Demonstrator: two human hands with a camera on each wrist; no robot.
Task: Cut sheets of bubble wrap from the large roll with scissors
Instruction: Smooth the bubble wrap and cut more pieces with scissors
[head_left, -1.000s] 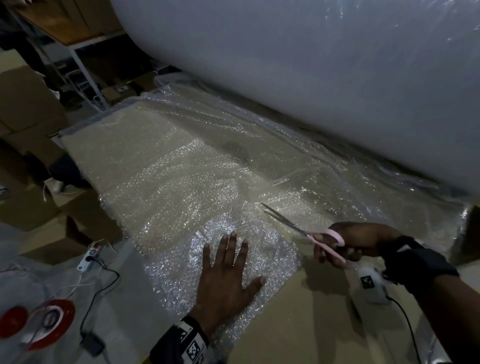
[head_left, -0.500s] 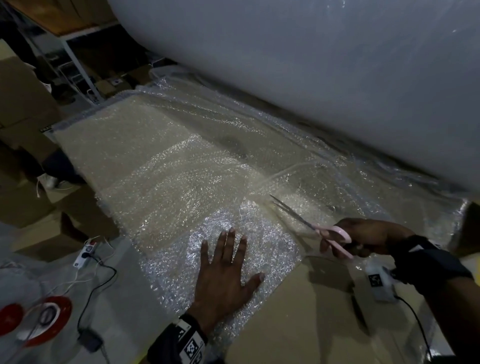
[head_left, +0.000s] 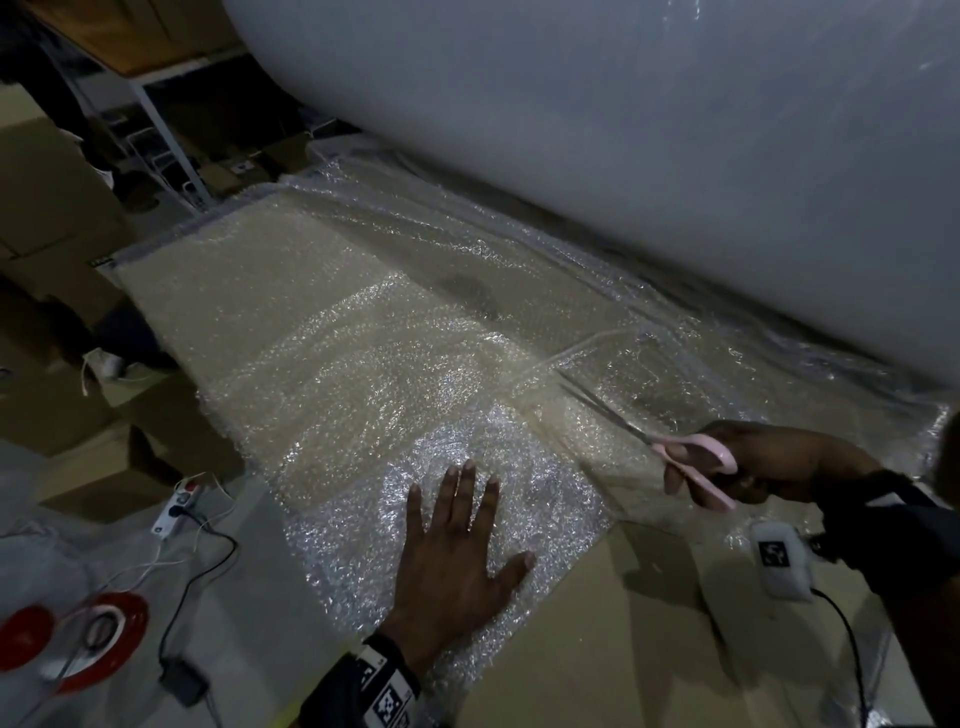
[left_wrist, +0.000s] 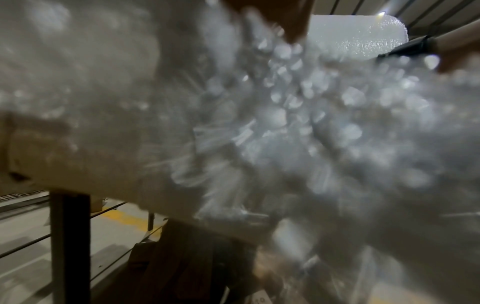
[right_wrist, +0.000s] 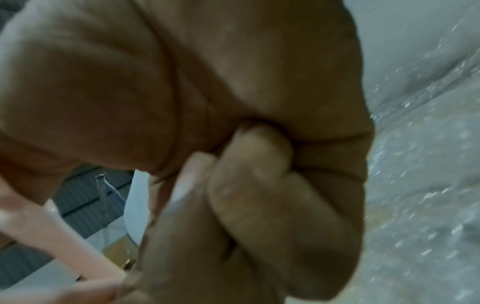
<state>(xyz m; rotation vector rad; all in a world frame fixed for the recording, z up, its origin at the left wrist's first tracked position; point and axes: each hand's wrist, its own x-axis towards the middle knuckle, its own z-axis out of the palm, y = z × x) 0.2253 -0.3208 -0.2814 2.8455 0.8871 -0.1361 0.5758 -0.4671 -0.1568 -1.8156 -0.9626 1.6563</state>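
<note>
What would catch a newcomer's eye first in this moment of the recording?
The huge white bubble wrap roll fills the upper right of the head view, its sheet spread out shining over brown cardboard. Near the lower right, the right hand grips pink-handled scissors, blades pointing up-left into the sheet. The left hand presses flat, fingers spread, on the sheet's near edge.

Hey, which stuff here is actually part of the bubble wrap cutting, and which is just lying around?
In use: large roll; bubble wrap sheet; pink scissors gripped by right hand; left hand pressing the sheet flat.

Lying about: red tape roll; power strip; cardboard boxes.
</note>
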